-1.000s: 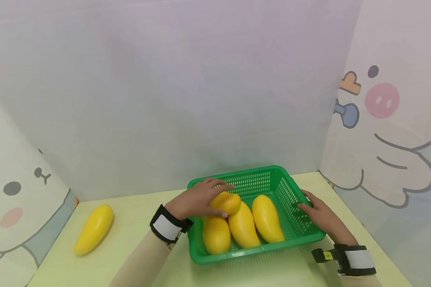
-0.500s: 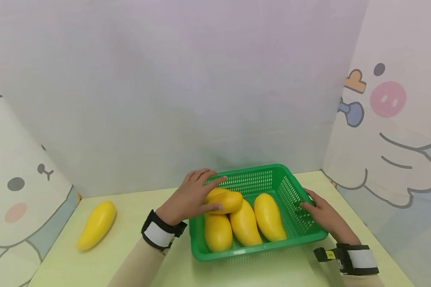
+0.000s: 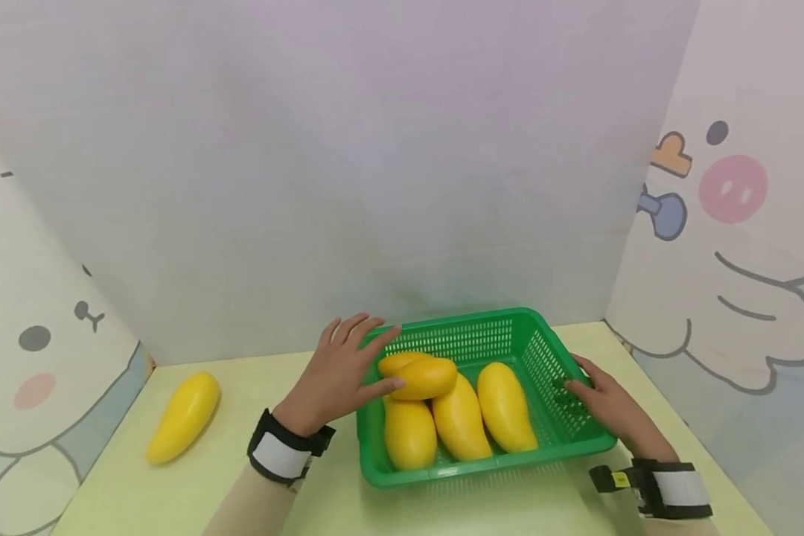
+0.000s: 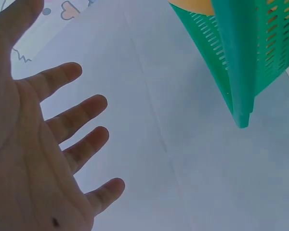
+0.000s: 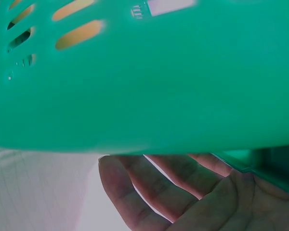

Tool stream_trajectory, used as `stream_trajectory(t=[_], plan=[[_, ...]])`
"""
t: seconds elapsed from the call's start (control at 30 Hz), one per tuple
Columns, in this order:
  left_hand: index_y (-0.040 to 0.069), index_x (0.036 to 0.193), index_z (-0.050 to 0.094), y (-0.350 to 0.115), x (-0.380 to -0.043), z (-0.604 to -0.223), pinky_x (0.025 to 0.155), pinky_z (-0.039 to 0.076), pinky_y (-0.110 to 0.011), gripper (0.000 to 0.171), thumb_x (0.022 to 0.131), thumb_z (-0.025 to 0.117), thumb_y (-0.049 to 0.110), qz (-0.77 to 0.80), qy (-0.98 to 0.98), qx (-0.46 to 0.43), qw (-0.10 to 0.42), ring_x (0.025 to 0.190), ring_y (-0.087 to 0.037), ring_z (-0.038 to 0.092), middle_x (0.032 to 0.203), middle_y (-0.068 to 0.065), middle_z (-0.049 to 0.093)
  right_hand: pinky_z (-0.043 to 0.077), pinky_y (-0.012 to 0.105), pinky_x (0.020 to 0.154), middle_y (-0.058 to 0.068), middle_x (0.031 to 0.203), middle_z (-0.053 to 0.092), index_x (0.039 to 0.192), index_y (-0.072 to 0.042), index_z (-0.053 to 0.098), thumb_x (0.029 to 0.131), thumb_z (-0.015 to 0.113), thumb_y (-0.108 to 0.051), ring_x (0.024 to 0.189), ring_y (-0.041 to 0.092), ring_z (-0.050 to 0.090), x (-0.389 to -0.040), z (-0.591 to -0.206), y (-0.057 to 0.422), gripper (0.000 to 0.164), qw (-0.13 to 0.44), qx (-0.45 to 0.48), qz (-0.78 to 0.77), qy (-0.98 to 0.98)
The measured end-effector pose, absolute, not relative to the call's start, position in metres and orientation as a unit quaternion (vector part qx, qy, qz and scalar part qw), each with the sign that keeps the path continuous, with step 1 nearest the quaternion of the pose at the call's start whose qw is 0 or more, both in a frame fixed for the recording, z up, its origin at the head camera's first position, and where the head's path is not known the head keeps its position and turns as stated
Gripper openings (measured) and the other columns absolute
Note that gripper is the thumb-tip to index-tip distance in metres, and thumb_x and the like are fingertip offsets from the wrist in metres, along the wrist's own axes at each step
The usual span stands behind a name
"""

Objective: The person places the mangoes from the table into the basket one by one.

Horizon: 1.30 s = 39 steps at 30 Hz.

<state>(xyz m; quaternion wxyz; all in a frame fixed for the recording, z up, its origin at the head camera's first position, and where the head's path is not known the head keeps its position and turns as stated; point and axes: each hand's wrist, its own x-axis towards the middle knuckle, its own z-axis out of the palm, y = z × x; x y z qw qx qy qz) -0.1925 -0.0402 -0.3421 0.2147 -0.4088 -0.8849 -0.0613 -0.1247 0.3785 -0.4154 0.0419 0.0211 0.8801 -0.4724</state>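
My left hand point(image 3: 336, 372) is spread open over the left rim of a green plastic basket point(image 3: 489, 467). Its thumb tip overlaps a yellow mango point(image 3: 429, 377) lying across other mangoes; in the left wrist view, the palm point(image 4: 29, 159) faces the basket side point(image 4: 238, 62) with nothing between the fingers. Several mangoes sit in the basket: one at front left point(image 3: 410, 435), a middle one point(image 3: 461, 420), one at right point(image 3: 505, 406), another partly hidden at the back point(image 3: 398, 362). My right hand point(image 3: 606, 402) grips the basket's right rim, thumb on top, its fingers point(image 5: 154, 187) curled around the outside.
Another mango point(image 3: 184, 417) lies on the pale yellow table point(image 3: 254, 402) at the far left. A grey-white wall sheet point(image 3: 402, 186) stands right behind the basket. Panels with cartoon animals point(image 3: 737, 246) flank both sides.
My left hand has let go of the top mango and drawn back leftward, its fingers spreading. The mango stays on the pile. My right hand keeps its hold on the rim.
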Motion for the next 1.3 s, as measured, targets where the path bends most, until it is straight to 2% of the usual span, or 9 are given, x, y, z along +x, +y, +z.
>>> stream_trajectory(t=[0.23, 0.5, 0.7, 1.3], plan=[[0.028, 0.144, 0.033, -0.053, -0.191, -0.350, 0.104, 0.019, -0.057, 0.070, 0.088, 0.038, 0.068, -0.064, -0.894, -0.383, 0.222, 0.133, -0.028, 0.026, 0.140, -0.006, 0.039, 0.049, 0.037, 0.067, 0.032, 0.130, 0.040, 0.149, -0.008, 0.012, 0.099, 0.043, -0.034, 0.085, 0.026, 0.057, -0.126, -0.418, 0.378, 0.064, 0.038, 0.019, -0.469, 0.882], [0.027, 0.144, 0.035, -0.072, -0.188, -0.359, 0.105, 0.019, -0.055, 0.069, 0.087, 0.045, 0.065, -0.067, -0.913, -0.329, 0.233, 0.131, -0.029, 0.028, 0.138, -0.008, 0.042, 0.049, 0.038, 0.068, 0.032, 0.131, 0.039, 0.149, -0.008, 0.012, 0.099, 0.042, -0.036, 0.090, 0.027, 0.057, -0.128, -0.418, 0.379, 0.065, 0.042, 0.023, -0.463, 0.885], [0.028, 0.144, 0.034, -0.084, -0.186, -0.365, 0.106, 0.019, -0.052, 0.067, 0.088, 0.043, 0.065, -0.080, -0.920, -0.303, 0.236, 0.131, -0.028, 0.028, 0.138, -0.006, 0.042, 0.049, 0.038, 0.068, 0.032, 0.130, 0.039, 0.149, -0.008, 0.011, 0.099, 0.042, -0.035, 0.089, 0.027, 0.057, -0.127, -0.417, 0.379, 0.065, 0.047, 0.025, -0.465, 0.884], [0.025, 0.142, 0.038, -0.096, -0.185, -0.369, 0.104, 0.021, -0.052, 0.066, 0.088, 0.043, 0.064, -0.095, -0.927, -0.283, 0.225, 0.129, -0.030, 0.029, 0.136, -0.008, 0.043, 0.050, 0.038, 0.066, 0.033, 0.129, 0.040, 0.149, -0.007, 0.012, 0.099, 0.042, -0.033, 0.087, 0.026, 0.057, -0.128, -0.417, 0.380, 0.064, 0.038, 0.017, -0.464, 0.885]])
